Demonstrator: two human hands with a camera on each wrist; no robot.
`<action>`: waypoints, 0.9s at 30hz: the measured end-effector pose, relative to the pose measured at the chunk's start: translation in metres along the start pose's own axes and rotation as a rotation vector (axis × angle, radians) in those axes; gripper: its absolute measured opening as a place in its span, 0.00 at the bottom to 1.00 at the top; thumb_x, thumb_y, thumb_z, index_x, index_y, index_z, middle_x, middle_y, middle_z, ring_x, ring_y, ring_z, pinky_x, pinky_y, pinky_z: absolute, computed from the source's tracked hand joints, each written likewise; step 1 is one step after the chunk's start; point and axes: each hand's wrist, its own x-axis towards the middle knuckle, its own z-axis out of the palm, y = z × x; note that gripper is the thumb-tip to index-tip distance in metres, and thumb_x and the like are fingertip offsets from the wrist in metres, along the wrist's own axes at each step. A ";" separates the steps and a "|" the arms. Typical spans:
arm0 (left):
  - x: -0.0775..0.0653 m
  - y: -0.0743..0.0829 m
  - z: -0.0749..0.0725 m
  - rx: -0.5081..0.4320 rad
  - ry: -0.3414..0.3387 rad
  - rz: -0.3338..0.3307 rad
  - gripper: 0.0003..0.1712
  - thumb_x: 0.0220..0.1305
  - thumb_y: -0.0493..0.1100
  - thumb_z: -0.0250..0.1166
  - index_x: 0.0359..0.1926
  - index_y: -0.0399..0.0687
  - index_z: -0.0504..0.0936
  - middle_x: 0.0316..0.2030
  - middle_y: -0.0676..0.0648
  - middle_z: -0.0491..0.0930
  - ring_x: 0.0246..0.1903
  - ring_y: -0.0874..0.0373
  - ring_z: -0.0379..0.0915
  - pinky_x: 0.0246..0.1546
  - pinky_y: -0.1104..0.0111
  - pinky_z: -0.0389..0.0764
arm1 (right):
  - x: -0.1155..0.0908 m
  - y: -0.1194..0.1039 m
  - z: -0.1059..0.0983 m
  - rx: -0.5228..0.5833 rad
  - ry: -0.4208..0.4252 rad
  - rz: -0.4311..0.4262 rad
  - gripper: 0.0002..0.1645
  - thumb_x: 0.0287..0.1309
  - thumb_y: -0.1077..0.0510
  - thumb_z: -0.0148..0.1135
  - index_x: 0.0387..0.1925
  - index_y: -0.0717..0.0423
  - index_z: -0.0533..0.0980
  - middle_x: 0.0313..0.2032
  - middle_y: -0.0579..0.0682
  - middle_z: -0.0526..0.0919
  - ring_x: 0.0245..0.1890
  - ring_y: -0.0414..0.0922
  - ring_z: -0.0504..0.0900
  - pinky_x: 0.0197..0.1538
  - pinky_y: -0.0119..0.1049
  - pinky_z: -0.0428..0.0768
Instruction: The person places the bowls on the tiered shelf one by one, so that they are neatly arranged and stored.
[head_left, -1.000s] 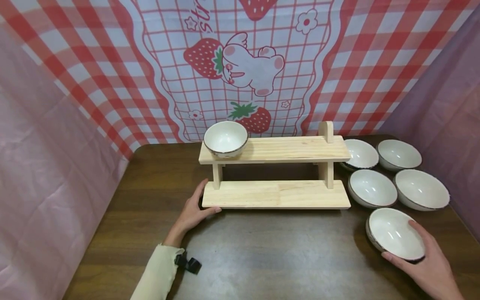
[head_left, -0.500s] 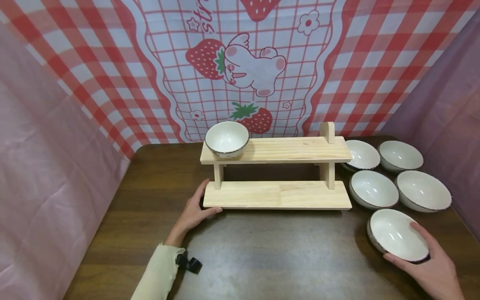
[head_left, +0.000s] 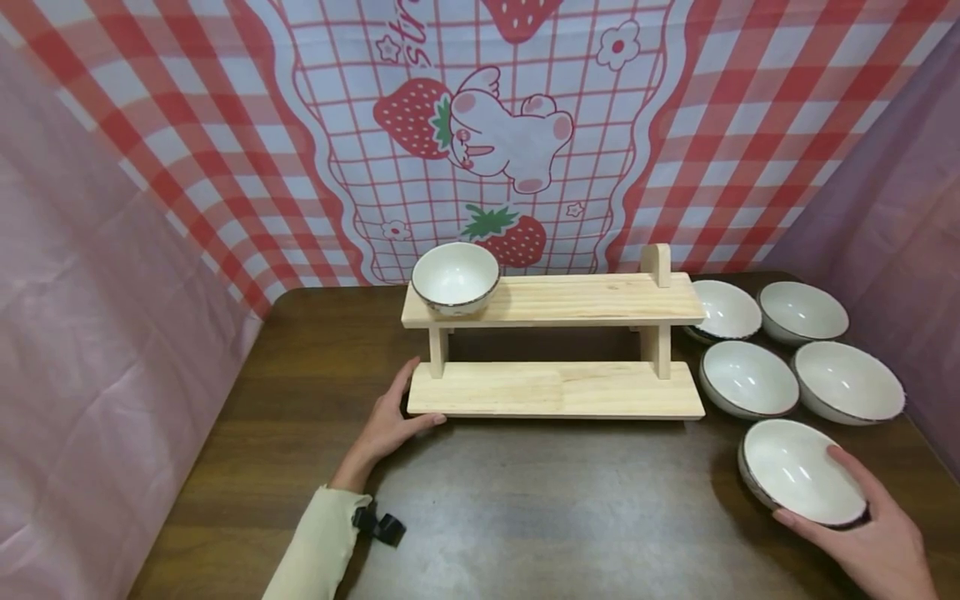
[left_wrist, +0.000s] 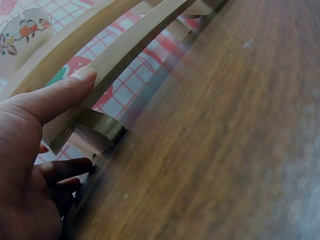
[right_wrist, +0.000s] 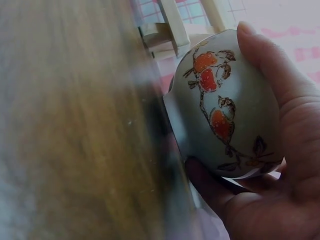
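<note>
A two-tier wooden shelf (head_left: pixel 555 392) stands on the table, with one white bowl (head_left: pixel 455 279) on the left of its upper board. My left hand (head_left: pixel 386 427) grips the lower board's left end. In the left wrist view its thumb (left_wrist: pixel 65 95) lies on the board's front edge, while other fingers reach behind. At the lower right, my right hand (head_left: pixel 877 521) holds another white bowl (head_left: pixel 798 471) by its side, slightly tilted. The right wrist view shows this bowl's outside (right_wrist: pixel 222 110), painted with orange fruit on a branch; its base is partly hidden by fingers.
Several more white bowls stand right of the shelf, among them a near-left bowl (head_left: pixel 748 379) and a near-right bowl (head_left: pixel 847 382). A short wooden upright (head_left: pixel 658 265) rises from the upper board's right end. Checked cloth (head_left: pixel 720 125) hangs behind the brown table (head_left: pixel 555 508).
My right hand and its bowl have shifted slightly right and toward me. The left hand keeps its grip on the shelf; the whole head view has drifted a little.
</note>
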 end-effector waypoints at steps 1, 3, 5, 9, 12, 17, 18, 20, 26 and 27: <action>0.000 0.000 0.000 0.002 0.000 0.002 0.59 0.55 0.49 0.77 0.79 0.48 0.50 0.76 0.38 0.60 0.75 0.41 0.57 0.73 0.42 0.59 | 0.000 0.000 0.000 0.002 0.005 -0.003 0.64 0.50 0.47 0.77 0.79 0.32 0.46 0.75 0.70 0.53 0.76 0.61 0.48 0.76 0.30 0.37; -0.001 0.000 0.000 -0.003 -0.001 0.003 0.59 0.55 0.49 0.77 0.79 0.49 0.50 0.75 0.38 0.60 0.75 0.42 0.57 0.73 0.42 0.59 | -0.001 -0.001 -0.002 0.007 0.009 -0.016 0.63 0.51 0.48 0.77 0.79 0.30 0.46 0.75 0.70 0.53 0.76 0.61 0.48 0.75 0.26 0.36; -0.001 0.001 0.000 -0.011 -0.001 0.002 0.60 0.54 0.48 0.77 0.79 0.50 0.50 0.75 0.38 0.61 0.75 0.42 0.57 0.73 0.42 0.59 | -0.002 -0.002 -0.003 0.011 0.022 -0.036 0.63 0.50 0.49 0.77 0.79 0.29 0.48 0.79 0.53 0.52 0.76 0.58 0.48 0.70 0.19 0.37; -0.002 0.001 -0.001 -0.016 -0.001 0.005 0.60 0.54 0.48 0.78 0.79 0.49 0.50 0.76 0.38 0.60 0.75 0.42 0.57 0.73 0.42 0.59 | -0.004 -0.005 -0.004 0.016 0.054 -0.071 0.61 0.48 0.50 0.78 0.77 0.27 0.52 0.66 0.10 0.47 0.76 0.53 0.50 0.60 0.10 0.40; -0.001 0.001 -0.001 -0.010 -0.004 0.004 0.60 0.54 0.48 0.77 0.79 0.49 0.49 0.76 0.38 0.59 0.75 0.42 0.56 0.73 0.42 0.58 | -0.004 -0.008 -0.005 0.014 0.063 -0.082 0.61 0.48 0.50 0.79 0.77 0.27 0.53 0.62 0.06 0.47 0.76 0.53 0.51 0.59 0.10 0.41; -0.001 0.001 -0.001 -0.005 -0.004 0.005 0.61 0.54 0.49 0.78 0.79 0.49 0.49 0.76 0.38 0.59 0.75 0.41 0.56 0.73 0.42 0.59 | -0.003 -0.015 -0.006 0.006 0.057 -0.095 0.61 0.47 0.50 0.79 0.77 0.27 0.53 0.74 0.22 0.49 0.76 0.52 0.51 0.59 0.10 0.41; -0.001 0.001 -0.001 -0.002 -0.004 0.007 0.61 0.54 0.49 0.78 0.79 0.48 0.49 0.76 0.37 0.59 0.75 0.41 0.56 0.73 0.42 0.59 | -0.003 -0.016 -0.007 0.003 0.053 -0.097 0.61 0.47 0.50 0.79 0.77 0.27 0.53 0.77 0.32 0.51 0.75 0.53 0.51 0.59 0.10 0.41; -0.001 0.002 -0.001 -0.005 -0.004 0.004 0.61 0.54 0.49 0.78 0.79 0.48 0.49 0.76 0.38 0.58 0.75 0.41 0.56 0.73 0.41 0.59 | -0.003 -0.018 -0.008 0.004 0.050 -0.105 0.61 0.47 0.50 0.79 0.77 0.26 0.53 0.77 0.35 0.52 0.76 0.48 0.51 0.56 0.09 0.42; -0.001 0.002 -0.001 -0.018 -0.003 -0.006 0.60 0.54 0.48 0.78 0.79 0.49 0.49 0.76 0.38 0.60 0.75 0.42 0.57 0.73 0.42 0.59 | -0.003 -0.026 -0.010 0.006 0.073 -0.188 0.61 0.43 0.51 0.81 0.76 0.29 0.57 0.76 0.36 0.58 0.57 0.10 0.52 0.53 0.11 0.46; -0.001 0.002 -0.001 -0.019 -0.002 -0.006 0.60 0.54 0.48 0.78 0.79 0.49 0.50 0.76 0.38 0.60 0.75 0.42 0.57 0.73 0.42 0.59 | -0.003 -0.028 -0.011 0.008 0.077 -0.201 0.61 0.43 0.52 0.82 0.76 0.29 0.58 0.75 0.33 0.59 0.52 0.08 0.52 0.52 0.11 0.46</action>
